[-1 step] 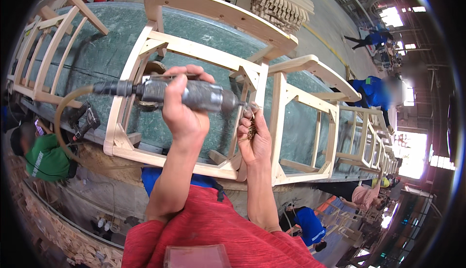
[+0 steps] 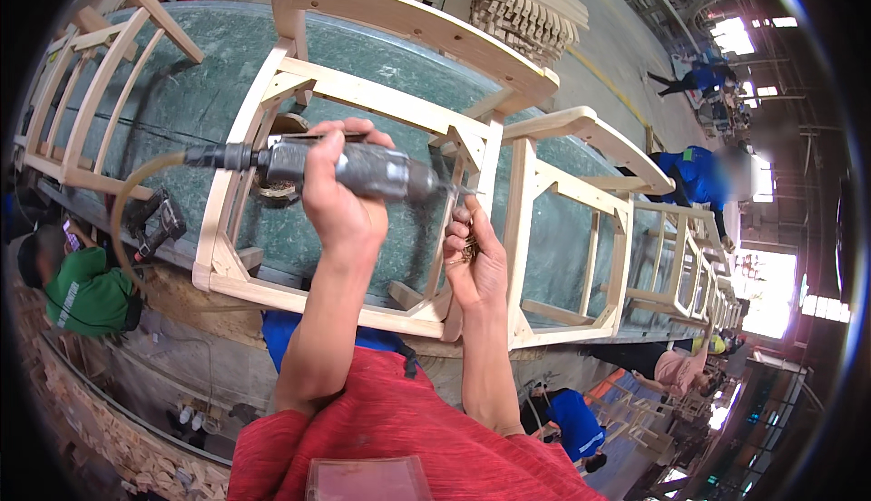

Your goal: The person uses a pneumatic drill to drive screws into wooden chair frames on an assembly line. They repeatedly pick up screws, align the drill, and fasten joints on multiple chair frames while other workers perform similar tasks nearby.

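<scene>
Pale bare-wood chair frame [image 2: 390, 97] with corner braces [image 2: 467, 145], on the green tabletop [image 2: 390, 247], directly ahead. Wrapped in the left hand [image 2: 340, 193]: a dark grey pneumatic screwdriver [image 2: 372, 171], pointing right. Curled around brass-coloured screws [image 2: 469, 247]: the right hand [image 2: 479, 267], fingertips just beside the blurred bit [image 2: 452, 189]. Since the earlier frame: screwdriver shifted slightly far, chair frame nearly unmoved.

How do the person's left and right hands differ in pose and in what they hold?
The left hand wraps around the grey power driver; the right hand cups small brass-coloured screws.
The left hand is at the driver's body; the right hand has its fingertips near the bit end.
Both are bare.
</scene>
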{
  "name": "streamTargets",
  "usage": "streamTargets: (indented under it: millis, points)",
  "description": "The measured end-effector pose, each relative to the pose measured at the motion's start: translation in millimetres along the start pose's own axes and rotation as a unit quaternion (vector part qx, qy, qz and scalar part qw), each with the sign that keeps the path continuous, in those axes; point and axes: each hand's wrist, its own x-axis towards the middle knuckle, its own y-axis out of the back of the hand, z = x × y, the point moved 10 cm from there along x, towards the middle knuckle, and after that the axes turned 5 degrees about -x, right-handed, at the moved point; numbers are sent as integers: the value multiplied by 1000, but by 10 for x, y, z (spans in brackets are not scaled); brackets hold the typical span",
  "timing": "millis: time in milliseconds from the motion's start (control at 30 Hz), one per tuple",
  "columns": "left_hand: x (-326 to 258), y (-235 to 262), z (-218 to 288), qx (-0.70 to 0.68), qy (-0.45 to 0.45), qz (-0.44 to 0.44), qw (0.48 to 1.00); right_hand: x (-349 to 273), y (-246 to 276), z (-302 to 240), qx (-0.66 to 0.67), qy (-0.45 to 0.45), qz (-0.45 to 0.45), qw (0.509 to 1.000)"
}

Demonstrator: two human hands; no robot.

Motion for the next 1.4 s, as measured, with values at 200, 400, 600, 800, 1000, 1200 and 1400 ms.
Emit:
streamTargets:
  millis: [200, 400, 600, 800, 1000, 1200, 1400]
  points:
    - [648, 855, -321, -9, -12, 180, 983, 174, 220, -300, 315, -58, -63, 945]
    - [634, 996, -707, -28, 13, 256, 966, 364, 105, -650, 372, 0, -90, 924]
    - [695, 994, -818, -36, 10, 259, 965, 426, 98, -733, 92, 52, -97, 990]
    - [725, 941, -875, -39, 17, 249, 968, 640, 606, -1001, -21, 157, 59, 986]
    - [737, 938, -974, -14, 35, 236, 971, 859, 731, -928, -124, 201, 107, 966]
    - [756, 949, -1031, 2, 33, 212, 977, 879, 717, -903, -117, 234, 108, 959]
    - [690, 932, -1115, 6, 42, 243, 969, 869, 719, -910, -108, 239, 91, 961]
